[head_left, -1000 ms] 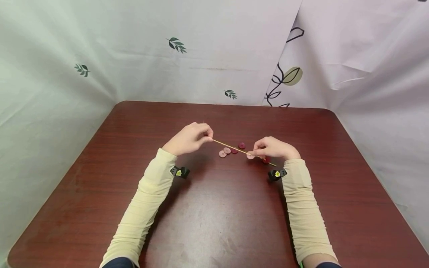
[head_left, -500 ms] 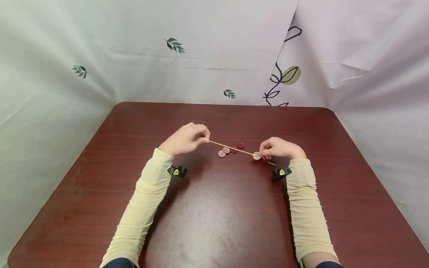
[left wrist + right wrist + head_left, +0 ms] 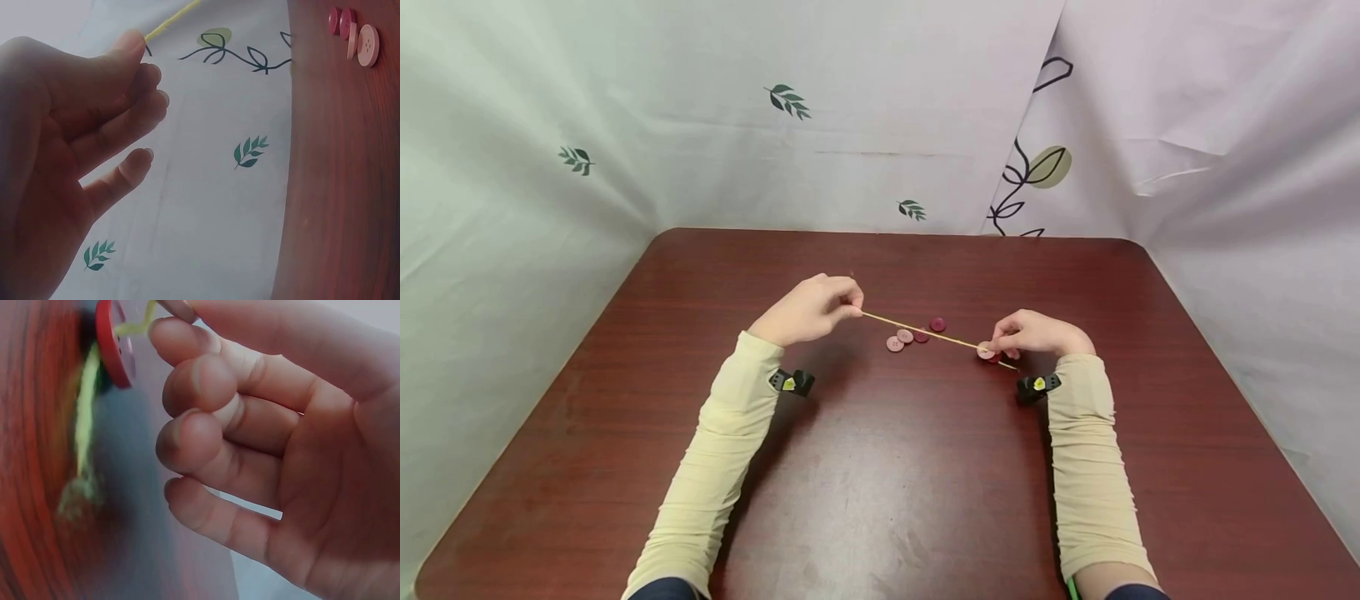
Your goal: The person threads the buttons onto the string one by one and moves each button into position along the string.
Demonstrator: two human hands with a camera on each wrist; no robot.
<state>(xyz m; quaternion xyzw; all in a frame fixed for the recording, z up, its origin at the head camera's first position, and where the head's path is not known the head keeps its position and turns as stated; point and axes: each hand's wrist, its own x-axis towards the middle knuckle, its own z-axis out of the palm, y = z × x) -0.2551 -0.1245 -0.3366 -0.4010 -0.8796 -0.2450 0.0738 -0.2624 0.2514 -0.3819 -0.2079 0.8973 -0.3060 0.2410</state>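
Observation:
A thin yellow string stretches taut between the two hands above the table. My left hand pinches it between thumb and forefinger, and a short end shows above that hand. At the other side my right hand pinches a pale pink button that sits on the string. Just beyond the pinch, a red button is threaded on the same string, close to the table. Past it hangs the string's tail, its tip frayed in the right wrist view. The right hand's other fingers are loosely bent.
Between the hands, pale pink buttons and dark red buttons lie on the brown table. Behind the table hangs a white cloth with leaf prints. Each wrist wears a small black camera.
The right hand has moved right along the string, carrying the pale pink button nearer to the red one. The left hand has shifted slightly left, and the string between them has lengthened.

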